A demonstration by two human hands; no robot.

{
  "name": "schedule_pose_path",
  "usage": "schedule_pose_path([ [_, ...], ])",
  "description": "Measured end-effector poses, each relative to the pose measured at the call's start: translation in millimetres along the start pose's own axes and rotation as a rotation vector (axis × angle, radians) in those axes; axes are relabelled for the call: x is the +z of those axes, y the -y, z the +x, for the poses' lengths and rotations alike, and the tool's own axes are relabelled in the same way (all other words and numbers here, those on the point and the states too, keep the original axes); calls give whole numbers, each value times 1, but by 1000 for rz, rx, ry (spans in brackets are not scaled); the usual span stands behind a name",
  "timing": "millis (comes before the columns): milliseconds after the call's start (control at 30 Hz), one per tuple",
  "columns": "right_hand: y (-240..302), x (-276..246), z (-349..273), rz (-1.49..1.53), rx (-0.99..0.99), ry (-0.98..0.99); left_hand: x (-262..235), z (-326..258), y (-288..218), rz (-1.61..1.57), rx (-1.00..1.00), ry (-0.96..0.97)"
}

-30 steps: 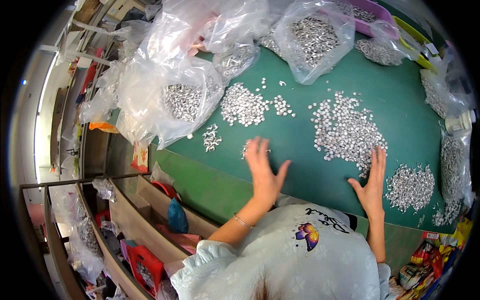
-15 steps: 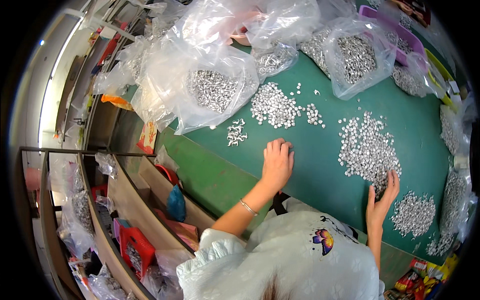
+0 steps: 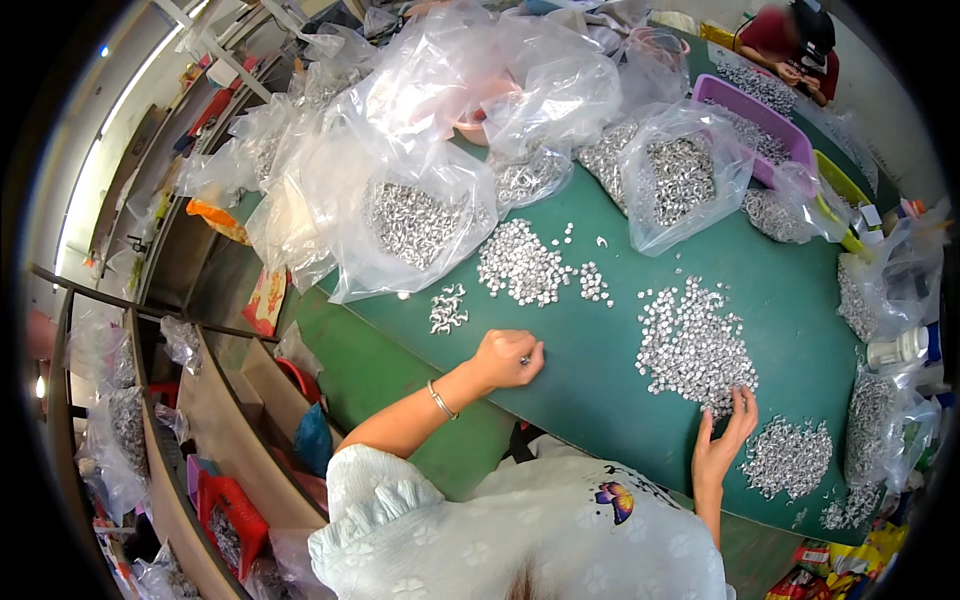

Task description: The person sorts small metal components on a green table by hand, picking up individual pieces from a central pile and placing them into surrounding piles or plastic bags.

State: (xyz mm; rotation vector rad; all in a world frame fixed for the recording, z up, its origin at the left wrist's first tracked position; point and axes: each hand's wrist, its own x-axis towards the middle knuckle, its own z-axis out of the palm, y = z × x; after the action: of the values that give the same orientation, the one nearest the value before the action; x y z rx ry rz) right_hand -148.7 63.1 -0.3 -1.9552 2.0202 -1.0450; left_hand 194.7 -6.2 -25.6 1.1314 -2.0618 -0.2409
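Observation:
My left hand (image 3: pixel 506 358) is closed in a fist just above the green table's near edge. A small silver metal piece (image 3: pixel 525 360) shows between its curled fingers; whatever else the fist holds is hidden. With fingers apart, my right hand (image 3: pixel 724 442) rests at the near edge of a wide pile of small silver metal pieces (image 3: pixel 692 338). Beyond my left hand lie a small group of curved silver pieces (image 3: pixel 449 309) and a second heap of rounded silver pieces (image 3: pixel 522 262). Right of my right hand is a heap of finer silver pieces (image 3: pixel 787 458).
Open plastic bags of metal parts (image 3: pixel 412 222) crowd the table's far side. A purple basket (image 3: pixel 808 150) stands far right, with another person (image 3: pixel 790 50) beyond it. Filled bags (image 3: pixel 870 425) line the right edge. Wooden shelving (image 3: pixel 225 440) with a red basket (image 3: pixel 235 520) is at left.
My left hand has gone from lying palm down on the table to a closed fist, turned sideways. My right hand stays beside the pile. The view has shifted, showing more of the other person.

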Motion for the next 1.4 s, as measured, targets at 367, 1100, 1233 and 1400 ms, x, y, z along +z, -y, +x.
schedule_pose_path([
  [367, 1, 7, 0, 81, 20, -57, -19, 32, 1, -2065, -1317, -690],
  [1100, -5, 16, -10, 180, 67, -54, 44, 45, -87, -2483, -1490, -859],
  [1233, -2, 16, -7, 205, 71, -75, 57, 47, -85, -2219, -1643, -706],
  [1400, -3, 14, -5, 234, 107, -104, 45, 141, -69, -2025, -1209, -476],
])
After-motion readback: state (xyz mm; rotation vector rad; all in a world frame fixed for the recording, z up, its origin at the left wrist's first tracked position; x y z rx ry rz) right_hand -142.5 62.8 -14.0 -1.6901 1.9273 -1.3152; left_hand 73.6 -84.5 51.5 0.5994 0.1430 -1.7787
